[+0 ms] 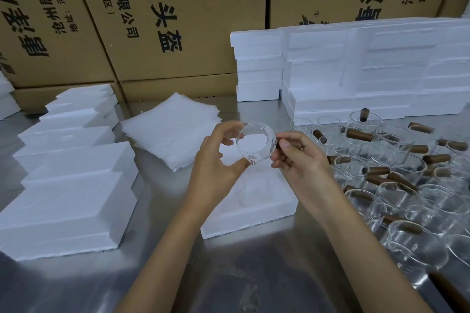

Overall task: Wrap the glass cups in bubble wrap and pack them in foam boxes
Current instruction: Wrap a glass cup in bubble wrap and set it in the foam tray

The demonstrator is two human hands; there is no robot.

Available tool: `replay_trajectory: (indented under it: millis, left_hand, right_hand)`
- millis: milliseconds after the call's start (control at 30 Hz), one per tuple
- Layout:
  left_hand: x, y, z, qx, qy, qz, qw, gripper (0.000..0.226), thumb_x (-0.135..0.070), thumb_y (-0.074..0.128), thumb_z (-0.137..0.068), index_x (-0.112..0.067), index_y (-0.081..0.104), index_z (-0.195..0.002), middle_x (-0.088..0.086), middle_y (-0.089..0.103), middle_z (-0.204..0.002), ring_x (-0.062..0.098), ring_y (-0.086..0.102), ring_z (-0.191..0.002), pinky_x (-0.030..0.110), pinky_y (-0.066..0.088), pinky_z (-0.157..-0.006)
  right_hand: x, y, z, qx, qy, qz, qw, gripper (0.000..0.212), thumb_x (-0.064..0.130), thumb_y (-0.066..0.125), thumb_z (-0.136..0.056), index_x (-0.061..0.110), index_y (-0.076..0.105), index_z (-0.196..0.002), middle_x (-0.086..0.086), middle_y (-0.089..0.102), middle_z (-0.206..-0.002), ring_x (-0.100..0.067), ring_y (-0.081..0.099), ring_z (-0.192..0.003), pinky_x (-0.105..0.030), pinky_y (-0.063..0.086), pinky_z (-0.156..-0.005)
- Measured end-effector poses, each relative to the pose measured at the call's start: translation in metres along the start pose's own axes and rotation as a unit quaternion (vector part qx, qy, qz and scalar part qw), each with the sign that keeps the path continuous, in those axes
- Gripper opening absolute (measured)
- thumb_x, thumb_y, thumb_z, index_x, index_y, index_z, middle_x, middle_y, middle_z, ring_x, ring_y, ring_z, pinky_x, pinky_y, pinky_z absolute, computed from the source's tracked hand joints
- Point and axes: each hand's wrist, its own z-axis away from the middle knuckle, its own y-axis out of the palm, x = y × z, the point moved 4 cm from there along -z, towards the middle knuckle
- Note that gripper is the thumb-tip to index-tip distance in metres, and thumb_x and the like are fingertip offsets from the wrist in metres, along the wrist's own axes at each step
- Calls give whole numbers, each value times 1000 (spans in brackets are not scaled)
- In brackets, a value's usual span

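Nearest, bare steel desk [76, 284], with both forearms reaching forward over it. Just beyond, an open foam box [256, 201] lying flat under the hands. To the left, closed foam boxes stacked in stepped piles [68, 211]; to the right, a crowd of glass cups with brown wooden handles [407, 185], some upright, some tipped.

Above the open box, one glass cup [255, 141] held up between both hands, mouth turned toward the camera, pouring lip at the bottom. Left hand [216, 160] curled round the rim, fingers over the top edge and thumb near the lip. Right hand [297, 157] pinching the wooden handle [290, 143], which sticks out sideways to the right, so the long axis runs left to right across the view.

Just behind and left of the cup, a pile of bubble wrap sheets [170, 132], near the left hand and closer to it than to the right. Judged from this: cup still bare, wrap the next stop, a short carry forward and left, the left hand better placed to draw a sheet.

Farther back, more white foam boxes stacked high [356, 71], then cardboard cartons [178, 20] with printed lettering.
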Motion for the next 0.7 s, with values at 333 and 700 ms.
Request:
replay_trajectory:
  millis: [333, 700]
  left_hand:
    - [-8, -1, -1, -18, -59, 102, 993, 52, -54, 73, -71, -34, 67, -119, -14, 61, -114, 5, 58, -104, 18, 50, -81]
    - [-5, 6, 0, 20, -36, 37, 998, 55, -46, 80, -77, -55, 51, -123, -33, 49, -118, -12, 49, -109, 2, 42, -79]
  right_hand:
    - [5, -9, -2, -66, -81, 259, 960, 10, 22, 62, -95, 18, 71, -96, 15, 68, -75, 2, 58, -66, -13, 44, -63]
    - [-10, -10, 2, -107, 87, 194, 971, 46, 47, 53, -97, 11, 72, -75, 3, 35, -48, -11, 28, -45, -24, 25, -45]
